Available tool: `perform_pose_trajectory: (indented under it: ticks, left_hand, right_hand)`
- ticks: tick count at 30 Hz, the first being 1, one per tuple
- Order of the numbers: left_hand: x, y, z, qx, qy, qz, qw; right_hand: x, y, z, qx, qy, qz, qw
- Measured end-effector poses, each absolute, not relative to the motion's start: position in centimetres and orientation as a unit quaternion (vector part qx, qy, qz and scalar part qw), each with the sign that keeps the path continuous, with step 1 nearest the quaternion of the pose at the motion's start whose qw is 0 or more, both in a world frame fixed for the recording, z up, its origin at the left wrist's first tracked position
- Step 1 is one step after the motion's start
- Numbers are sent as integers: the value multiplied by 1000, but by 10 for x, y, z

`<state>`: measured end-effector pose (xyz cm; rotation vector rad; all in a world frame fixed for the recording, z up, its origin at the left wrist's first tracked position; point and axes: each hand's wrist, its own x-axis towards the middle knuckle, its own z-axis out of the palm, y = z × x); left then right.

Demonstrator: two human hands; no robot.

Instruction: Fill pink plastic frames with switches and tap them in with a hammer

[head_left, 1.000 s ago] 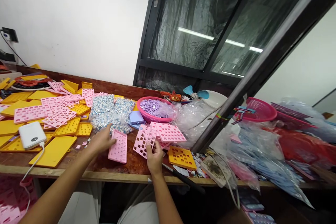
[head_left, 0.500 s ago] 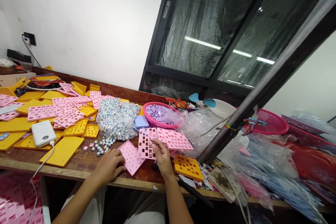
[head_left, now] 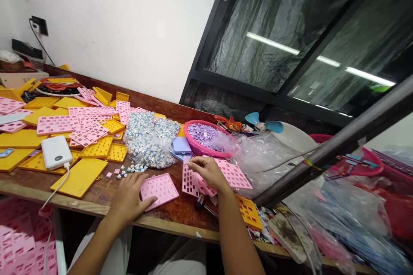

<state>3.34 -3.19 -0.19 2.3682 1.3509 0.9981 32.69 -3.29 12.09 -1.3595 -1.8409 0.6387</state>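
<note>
My left hand (head_left: 131,195) grips the left edge of a shallow pink tray (head_left: 161,190) with rows of small raised shapes, thumb along its near side. The tray lies on the table. Just to its right, my right hand (head_left: 209,172) has its fingers pinched at the top of a pink grid plate (head_left: 189,181) with square openings, held tilted. More pink grid plates (head_left: 234,174) lie behind and under that hand. A dark-handled tool (head_left: 200,202) rests below it, partly hidden by my forearm.
Bags of blue-and-white pieces (head_left: 146,142) and a pink basket of purple pieces (head_left: 206,135) stand behind. Yellow trays (head_left: 79,178) and a white power bank (head_left: 57,152) are at left. At right are a yellow grid plate (head_left: 250,212), plastic bags (head_left: 258,154) and a slanting pole (head_left: 306,159).
The view has shifted. The pink tray has turned squarer to the table edge, with my left hand still at its left side. My right hand has tilted the pink grid plate more upright.
</note>
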Motion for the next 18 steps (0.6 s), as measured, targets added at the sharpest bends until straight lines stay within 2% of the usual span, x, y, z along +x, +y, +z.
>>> perform_pose_trajectory:
  ticks: [3,5,8,10,15,18]
  left_hand:
    - [32,-32,-5,818,470,309,118]
    - [33,-32,-4,825,469,292,122]
    - [35,-34,-3,828,468,285,118]
    - [35,-36,-3,831,463,287,112]
    - [35,-37,-1,839,447,286,122]
    - [38,-31,4,838,456,278,113]
  right_hand:
    - [328,-19,113,-526,-719,258,375]
    - [326,-13,102,-543,-733,203,355]
    - [320,-9,83,-559,-778,97,270]
    - [316,-8,70,-548,-802,74,226]
    - [315,-3,47,-540,-817,156,128]
    - [318,1,43,-544,-811,179,118]
